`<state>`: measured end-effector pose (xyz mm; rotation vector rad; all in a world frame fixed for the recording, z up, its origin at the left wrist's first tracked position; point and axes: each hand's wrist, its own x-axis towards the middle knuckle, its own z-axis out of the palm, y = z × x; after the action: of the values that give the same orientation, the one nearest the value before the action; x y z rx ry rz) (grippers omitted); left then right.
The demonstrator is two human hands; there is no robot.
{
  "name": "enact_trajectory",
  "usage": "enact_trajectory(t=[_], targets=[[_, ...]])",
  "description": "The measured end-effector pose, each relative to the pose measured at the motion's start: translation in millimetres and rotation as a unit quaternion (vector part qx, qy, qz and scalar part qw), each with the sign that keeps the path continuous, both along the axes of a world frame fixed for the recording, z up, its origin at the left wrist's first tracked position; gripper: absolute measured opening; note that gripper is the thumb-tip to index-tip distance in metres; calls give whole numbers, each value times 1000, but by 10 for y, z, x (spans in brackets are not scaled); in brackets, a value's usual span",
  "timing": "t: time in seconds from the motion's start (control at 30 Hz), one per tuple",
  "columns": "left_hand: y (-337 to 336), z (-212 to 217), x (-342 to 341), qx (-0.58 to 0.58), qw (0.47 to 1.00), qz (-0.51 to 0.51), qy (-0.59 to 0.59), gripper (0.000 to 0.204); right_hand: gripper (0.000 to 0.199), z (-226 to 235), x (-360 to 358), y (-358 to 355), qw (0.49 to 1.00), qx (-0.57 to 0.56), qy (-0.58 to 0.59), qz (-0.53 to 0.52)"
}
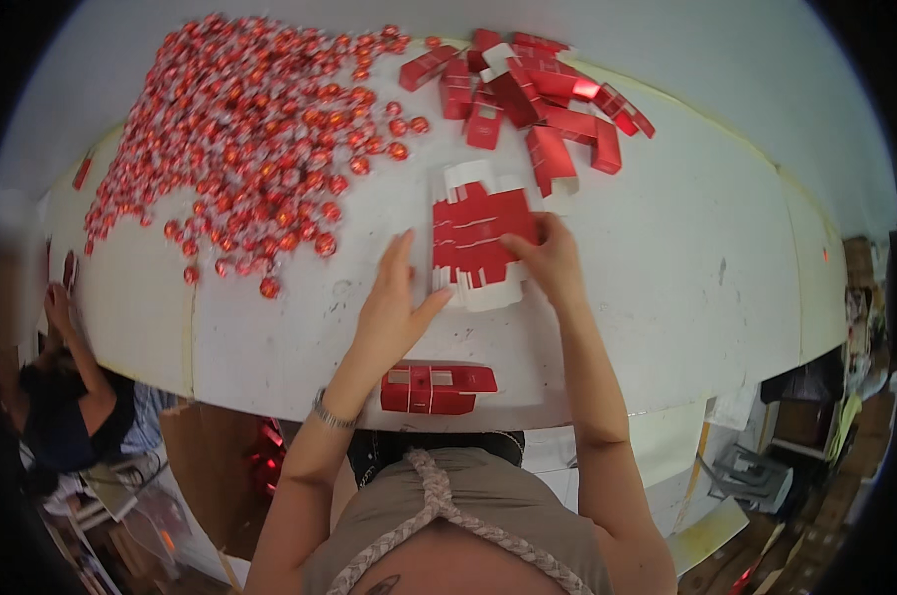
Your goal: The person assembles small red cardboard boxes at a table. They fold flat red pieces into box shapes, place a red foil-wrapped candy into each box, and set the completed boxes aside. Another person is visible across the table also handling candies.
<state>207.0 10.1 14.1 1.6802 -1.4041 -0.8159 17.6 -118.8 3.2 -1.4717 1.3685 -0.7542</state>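
At frame centre I see my left hand point(394, 302) lying open beside a stack of flat cartons point(478, 238) on the desk point(686, 268); my right hand point(553, 260) pinches its edge. Light, bendy card, I'd grip the edges.

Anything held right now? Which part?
Both hands rest on the flat red-and-white carton blank lying on the table: left hand at its lower left edge, right hand on its right edge. Pressed, not lifted.
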Motion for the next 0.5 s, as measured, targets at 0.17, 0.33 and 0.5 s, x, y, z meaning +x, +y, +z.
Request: enact_trajectory(t=[0.17,0.33,0.5], targets=[[-25,-43,-64,-76,988,17,-134,69,30,174,-129,11,960,-232,158,-18],[53,125,-93,-98,910,59,398,49,22,609,13,447,995,6,-6,104],[44,424,32,-129,797,72,585,29,15,806,386,912,930,-271,-46,242]])
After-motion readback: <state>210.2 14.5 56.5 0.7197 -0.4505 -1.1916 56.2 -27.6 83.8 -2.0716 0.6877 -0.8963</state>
